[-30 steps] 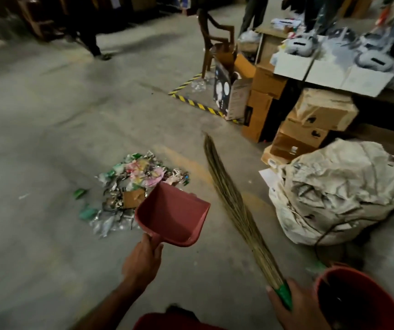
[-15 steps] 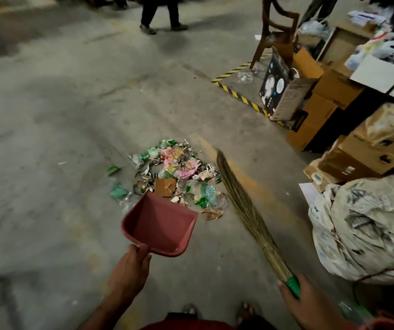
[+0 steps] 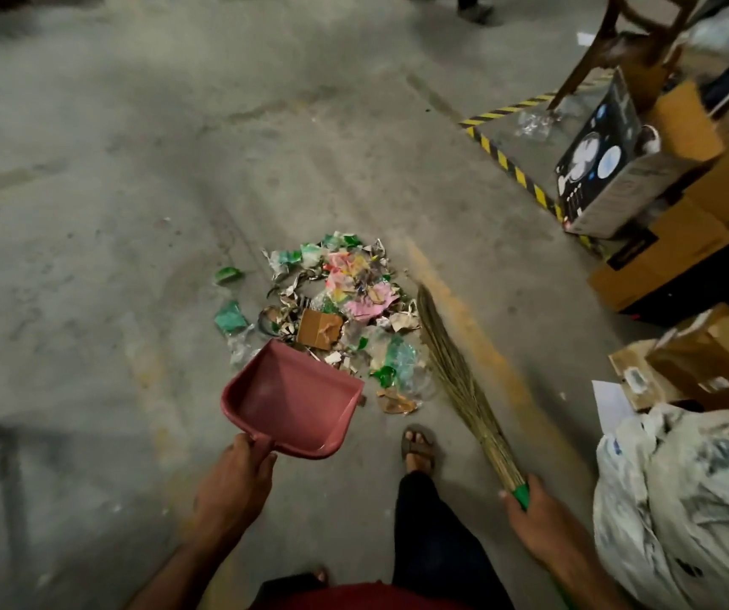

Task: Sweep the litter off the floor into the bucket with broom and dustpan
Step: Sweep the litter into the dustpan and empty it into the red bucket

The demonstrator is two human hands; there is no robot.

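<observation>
A bare concrete floor (image 3: 133, 213) fills the view, with stacked cardboard boxes (image 3: 684, 239) and a crumpled pale sack (image 3: 688, 499) along the right side and yellow-black hazard tape (image 3: 508, 165) marking a corner. The litter (image 3: 345, 319), a loose heap of torn paper, green wrappers and a scrap of cardboard, lies on the floor just ahead of the person's sandalled foot (image 3: 419, 446). The left hand (image 3: 233, 486) grips the handle of the red dustpan (image 3: 292, 400), holding it low with its open mouth turned toward the near edge of the heap, ready to receive what is pushed in; whether its lip touches the floor I cannot tell, as that edge is blurred. The right hand (image 3: 530, 517) is clenched round the green binding of the grass broom (image 3: 459, 385), whose bristles slant up along the right flank of the heap, placed to drive the scraps leftward into the pan. The bucket is out of view.
</observation>
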